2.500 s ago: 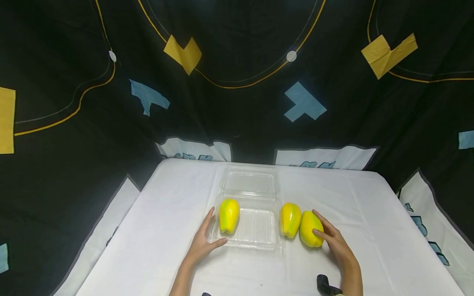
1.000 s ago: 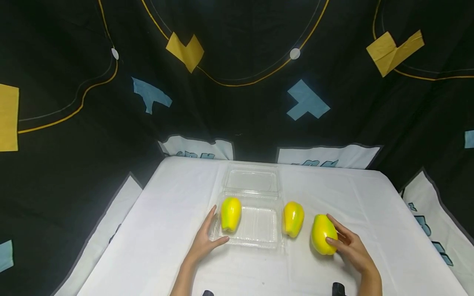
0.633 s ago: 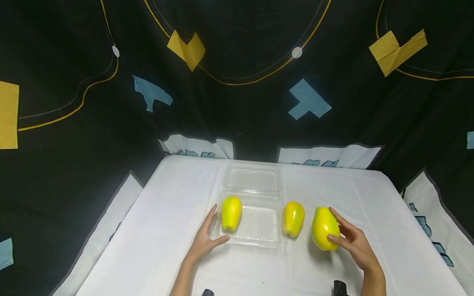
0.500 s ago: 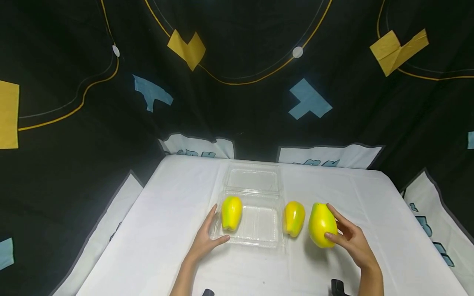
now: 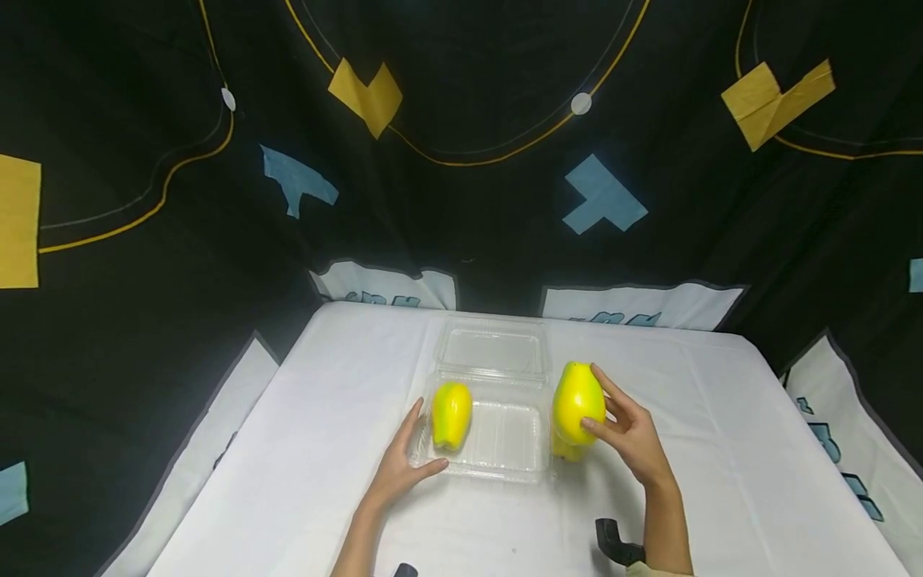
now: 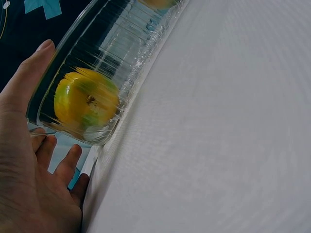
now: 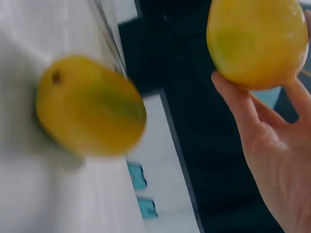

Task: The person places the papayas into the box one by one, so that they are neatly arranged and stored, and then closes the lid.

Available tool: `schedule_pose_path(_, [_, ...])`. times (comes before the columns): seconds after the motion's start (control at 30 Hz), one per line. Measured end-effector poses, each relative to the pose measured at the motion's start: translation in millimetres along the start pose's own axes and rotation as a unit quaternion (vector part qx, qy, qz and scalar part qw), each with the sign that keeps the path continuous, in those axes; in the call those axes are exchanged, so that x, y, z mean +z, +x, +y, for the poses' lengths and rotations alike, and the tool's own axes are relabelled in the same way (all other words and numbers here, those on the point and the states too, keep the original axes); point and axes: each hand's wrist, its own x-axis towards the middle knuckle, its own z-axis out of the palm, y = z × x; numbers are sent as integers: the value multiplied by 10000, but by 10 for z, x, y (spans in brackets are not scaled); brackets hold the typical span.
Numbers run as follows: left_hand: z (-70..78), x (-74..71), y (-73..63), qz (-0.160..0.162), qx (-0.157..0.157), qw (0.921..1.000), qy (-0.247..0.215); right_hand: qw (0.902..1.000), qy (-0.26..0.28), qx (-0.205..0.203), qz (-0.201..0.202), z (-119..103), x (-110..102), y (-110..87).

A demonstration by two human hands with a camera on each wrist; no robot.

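My right hand (image 5: 626, 429) grips a yellow-green papaya (image 5: 578, 403) between thumb and fingers, raised off the table. In the head view it overlaps a second papaya (image 5: 568, 450) lying just right of the clear container; the right wrist view shows the lying papaya (image 7: 92, 107) apart from the held one (image 7: 257, 43). A third papaya (image 5: 452, 415) sits in the left part of the open clear plastic container (image 5: 508, 473). My left hand (image 5: 399, 469), fingers and thumb spread, rests at the container's front left corner; the left wrist view shows its fingers along the rim (image 6: 43, 87).
The container's lid (image 5: 492, 353) lies folded back behind its base. A white cloth covers the table (image 5: 346, 361). Beyond stands a black curtain (image 5: 461, 216) with yellow and blue patches.
My right hand first drew the papaya right, away from the other one, then lifted it and carried it back left and farther up the table. The left hand has stayed at the container.
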Motion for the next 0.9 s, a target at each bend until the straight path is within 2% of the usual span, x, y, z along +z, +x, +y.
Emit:
schedule_pose_path(0.2, [1,0,-7,26,13,10000,19,9977,58,657,144,-97,365,132])
schedule_pose_path(0.33, [-1,3,-5,6,-3,10000,-5,9960,-25,887,97,-123,597,168])
schedule_pose_path(0.63, [16,9,-7,-1,-37,10000,-2,9908,-397,1216,-451,352,935,208])
schedule_pose_path(0.9, [28,11,-10,8,-91,10000,21,9845,-883,1209,-912,449,1061,228])
